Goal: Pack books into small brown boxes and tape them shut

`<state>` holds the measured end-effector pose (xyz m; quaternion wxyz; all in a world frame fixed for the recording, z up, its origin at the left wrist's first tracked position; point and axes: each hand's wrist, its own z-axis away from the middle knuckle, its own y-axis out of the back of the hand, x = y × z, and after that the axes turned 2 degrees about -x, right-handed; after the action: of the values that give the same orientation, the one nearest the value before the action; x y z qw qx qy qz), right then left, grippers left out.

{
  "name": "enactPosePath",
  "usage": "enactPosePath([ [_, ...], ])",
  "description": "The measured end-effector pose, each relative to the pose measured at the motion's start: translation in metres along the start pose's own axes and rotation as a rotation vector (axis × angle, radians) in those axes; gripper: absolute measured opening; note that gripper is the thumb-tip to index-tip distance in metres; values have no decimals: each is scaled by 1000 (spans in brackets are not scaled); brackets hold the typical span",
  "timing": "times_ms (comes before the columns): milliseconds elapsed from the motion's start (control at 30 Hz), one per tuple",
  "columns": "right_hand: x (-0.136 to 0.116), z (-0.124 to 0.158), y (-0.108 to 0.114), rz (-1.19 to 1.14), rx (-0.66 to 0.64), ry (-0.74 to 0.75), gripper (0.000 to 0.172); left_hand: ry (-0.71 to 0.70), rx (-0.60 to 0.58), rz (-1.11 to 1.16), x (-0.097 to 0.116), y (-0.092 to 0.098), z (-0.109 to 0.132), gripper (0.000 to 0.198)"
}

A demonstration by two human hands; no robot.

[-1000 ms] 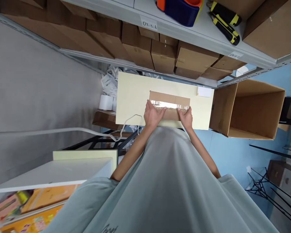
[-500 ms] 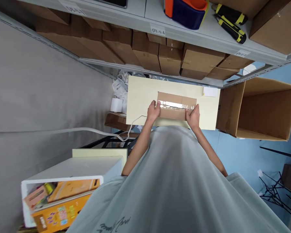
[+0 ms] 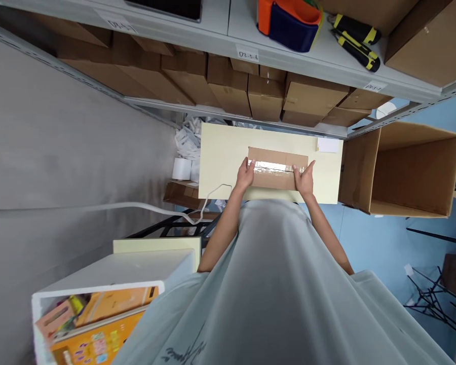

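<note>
A small flat cardboard box (image 3: 275, 181) lies over the pale yellow tabletop (image 3: 220, 147), with shiny clear tape running along the middle of its upper face. My left hand (image 3: 245, 175) is closed round its left end, thumb on top near the tape. At the right end, my right hand (image 3: 305, 180) grips the box with the thumb on its upper face and a finger stretched out past the edge. The undersides of both hands are hidden, so I cannot tell whether the box touches the table.
A large open cardboard box (image 3: 414, 172) stands right of the table. Above runs a metal shelf (image 3: 213, 43) with cardboard boxes, a tape dispenser (image 3: 291, 25) and utility knives (image 3: 355, 43). A white cable (image 3: 137, 205) crosses from the left; a white bin (image 3: 99, 289) stands lower left.
My right thumb has moved up onto the tape and my right hand has opened slightly. The left hand keeps its hold at the left end. The whole view has shifted a little.
</note>
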<state>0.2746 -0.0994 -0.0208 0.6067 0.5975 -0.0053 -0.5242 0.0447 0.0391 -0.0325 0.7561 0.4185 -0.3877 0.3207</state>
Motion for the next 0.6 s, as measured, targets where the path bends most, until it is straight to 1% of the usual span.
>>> enactPosePath([
  [67, 10, 0, 10, -84, -81, -64, 120, 50, -34, 38, -4, 2, 0, 70],
  [100, 13, 1, 14, -108, -97, -80, 116, 83, -35, 47, -6, 3, 2, 73],
  [200, 14, 14, 23, -157, -48, -81, 107, 122, 22, 37, -10, 7, 13, 82],
  [267, 12, 25, 25, -197, -31, -39, 100, 79, 35, 33, -13, 10, 23, 79],
  [400, 7, 41, 28, -204, -56, 48, 83, -45, -59, 29, -14, 19, 36, 65],
  [467, 3, 42, 31, -160, -34, 56, 76, -68, -75, -4, -10, 27, 34, 63],
  [600, -7, 33, 38, -90, 80, 113, 68, -131, -17, -113, 4, 44, 17, 62],
])
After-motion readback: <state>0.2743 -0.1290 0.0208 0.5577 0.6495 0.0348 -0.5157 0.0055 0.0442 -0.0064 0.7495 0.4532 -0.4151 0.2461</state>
